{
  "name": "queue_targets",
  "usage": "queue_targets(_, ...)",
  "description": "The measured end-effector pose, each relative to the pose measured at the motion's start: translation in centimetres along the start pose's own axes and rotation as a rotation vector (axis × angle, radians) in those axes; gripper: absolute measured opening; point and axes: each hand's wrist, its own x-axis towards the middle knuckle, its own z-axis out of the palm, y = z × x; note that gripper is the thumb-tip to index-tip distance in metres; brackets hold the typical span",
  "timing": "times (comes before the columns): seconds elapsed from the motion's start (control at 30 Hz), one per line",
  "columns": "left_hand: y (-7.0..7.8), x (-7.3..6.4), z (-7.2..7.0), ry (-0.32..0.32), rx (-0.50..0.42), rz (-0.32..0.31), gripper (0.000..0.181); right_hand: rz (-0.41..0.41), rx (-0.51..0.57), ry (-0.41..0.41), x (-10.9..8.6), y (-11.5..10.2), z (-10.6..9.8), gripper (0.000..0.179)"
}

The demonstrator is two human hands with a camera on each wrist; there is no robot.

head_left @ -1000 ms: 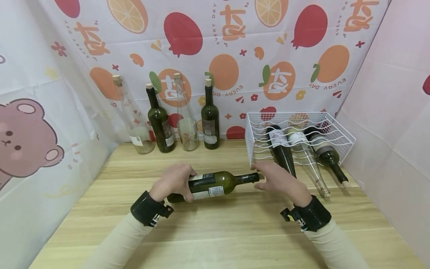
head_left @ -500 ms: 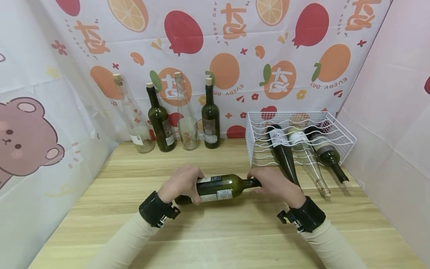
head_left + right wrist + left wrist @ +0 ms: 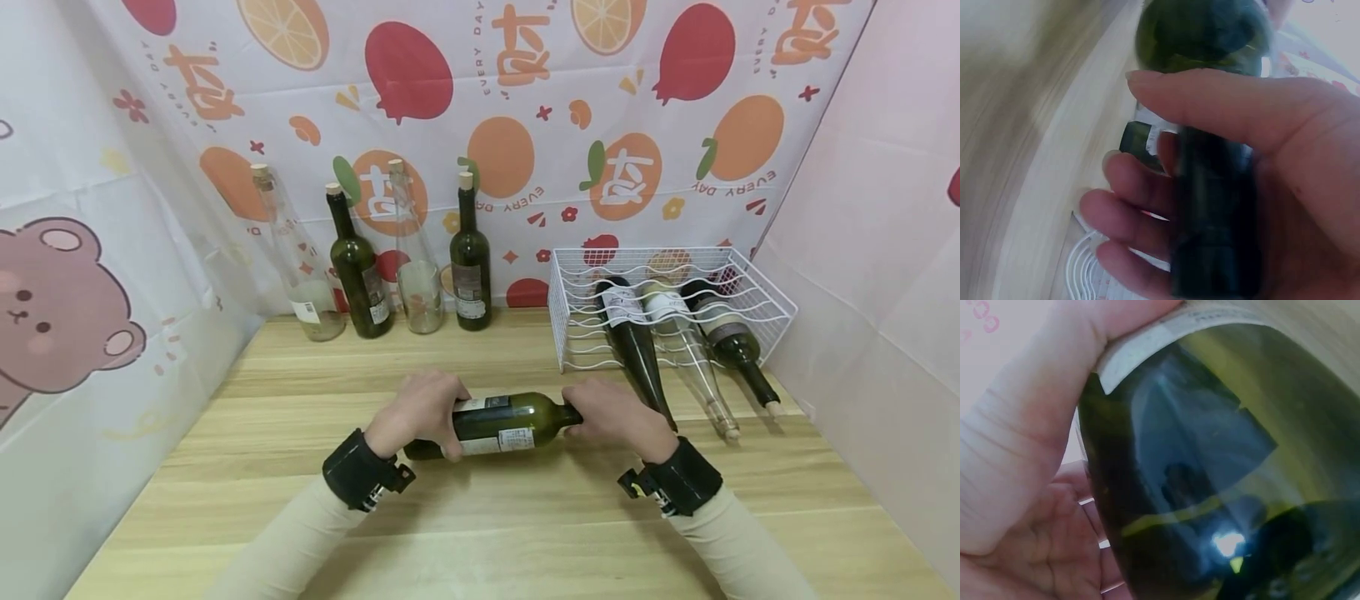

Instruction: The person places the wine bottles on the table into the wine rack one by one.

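Observation:
A dark green wine bottle (image 3: pixel 480 427) with pale labels lies sideways between my two hands, neck toward the right. My left hand (image 3: pixel 423 408) grips its body near the base, thumb on the near side. Around the neck curl the fingers of my right hand (image 3: pixel 611 414), which hide the mouth in the head view. The left wrist view is filled by the bottle's glossy base end (image 3: pixel 1191 444), the palm against its side. In the right wrist view, the thumb (image 3: pixel 1210 100) crosses the neck (image 3: pixel 1216 212) just below the shoulder, and the other fingers wrap behind.
A white wire rack (image 3: pixel 557 321) at the back right holds a dark bottle (image 3: pixel 637 354), a clear bottle (image 3: pixel 693 358) and a corked green bottle (image 3: pixel 738 350), necks pointing forward. Several corked bottles stand along the back left, including a green one (image 3: pixel 470 275) and a clear one (image 3: pixel 420 296).
The wine bottle has shifted right and slightly toward me with my left hand. My right hand, earlier apart at the bottle's mouth, has closed around the neck.

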Motion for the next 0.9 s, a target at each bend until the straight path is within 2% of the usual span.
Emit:
queue_targets(0.23, 0.6, -0.1, 0.1, 0.012, -0.020, 0.021, 0.040, 0.044, -0.028, -0.038, 0.0, 0.1, 0.5, 0.029)
queue_targets(0.37, 0.6, -0.3, 0.1, 0.022, -0.029, 0.021, 0.041, 0.053, -0.027, -0.050, 0.1, 0.1, 0.6, 0.025)
queue_targets(0.53, 0.5, -0.6, 0.1, 0.026, -0.040, 0.007, 0.041, 0.003, -0.002, -0.038, 0.2, 0.4, 0.7, 0.019)
queue_targets(0.67, 0.7, -0.7, 0.0, 0.016, -0.039, -0.017, 0.043, -0.057, -0.025, -0.009, 0.4, 0.9, 0.7, 0.016)
queue_targets(0.9, 1.2, -0.7, -0.3, -0.010, -0.002, -0.053, 0.053, -0.106, -0.039, 0.013, 0.6, 1.8, 0.6, 0.020)
